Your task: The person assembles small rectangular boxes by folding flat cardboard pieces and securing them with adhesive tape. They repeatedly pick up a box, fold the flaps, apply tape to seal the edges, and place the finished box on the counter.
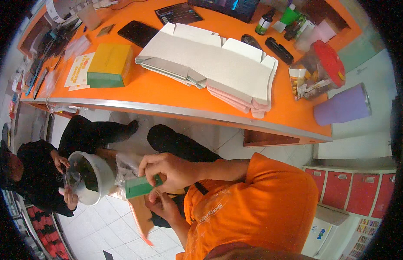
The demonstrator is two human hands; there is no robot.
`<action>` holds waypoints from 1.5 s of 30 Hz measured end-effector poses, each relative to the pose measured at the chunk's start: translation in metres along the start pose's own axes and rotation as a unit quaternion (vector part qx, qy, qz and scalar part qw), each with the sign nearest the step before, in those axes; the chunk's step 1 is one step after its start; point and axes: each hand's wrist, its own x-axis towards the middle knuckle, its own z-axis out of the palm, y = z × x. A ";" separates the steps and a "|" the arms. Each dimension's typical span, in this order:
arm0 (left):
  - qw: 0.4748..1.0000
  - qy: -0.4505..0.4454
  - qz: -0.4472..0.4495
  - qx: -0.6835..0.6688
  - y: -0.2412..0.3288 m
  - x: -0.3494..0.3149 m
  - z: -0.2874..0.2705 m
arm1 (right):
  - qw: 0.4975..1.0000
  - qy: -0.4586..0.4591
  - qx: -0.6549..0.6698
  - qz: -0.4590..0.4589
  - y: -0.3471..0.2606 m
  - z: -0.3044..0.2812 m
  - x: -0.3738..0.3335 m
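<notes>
A small green carton sits between both my hands, low over the white tiled floor. My right hand comes in from the orange sleeve and grips the carton's top and right end. Below it, my left hand pinches the carton's underside. A flat brown and orange card piece hangs beneath my hands. Crumpled clear plastic lies just left of my right hand.
A person in black sits on the floor at left, holding a white bowl. On the orange table lie stacked flat white cartons, a yellow-green box, a black phone, a red-lidded jar and a purple tumbler. Red lockers stand right.
</notes>
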 end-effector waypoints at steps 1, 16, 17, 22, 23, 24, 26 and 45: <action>0.997 -0.062 0.036 -0.010 0.010 0.002 0.000 | 0.999 0.009 0.004 0.035 0.002 0.000 0.000; 0.985 0.098 -0.107 -0.098 0.063 0.012 0.011 | 0.956 -0.098 -0.229 -0.152 0.021 0.021 -0.042; 0.969 0.104 -0.125 -0.186 0.065 0.011 0.013 | 0.939 -0.098 -0.280 -0.175 0.026 0.023 -0.048; 0.993 0.072 0.054 -0.080 0.065 -0.003 0.029 | 0.959 -0.011 -0.253 -0.132 0.020 0.013 -0.045; 0.993 0.080 0.050 -0.065 0.065 -0.001 0.030 | 0.955 -0.014 -0.264 -0.134 0.021 0.013 -0.045; 0.994 0.088 0.046 -0.049 0.064 0.001 0.029 | 0.951 -0.018 -0.276 -0.136 0.023 0.014 -0.046; 0.994 0.094 0.045 -0.017 0.061 0.004 0.024 | 0.953 -0.019 -0.277 -0.121 0.021 0.013 -0.046; 0.992 0.101 0.058 0.049 0.050 0.001 0.018 | 0.985 0.017 -0.119 0.120 0.006 -0.002 -0.039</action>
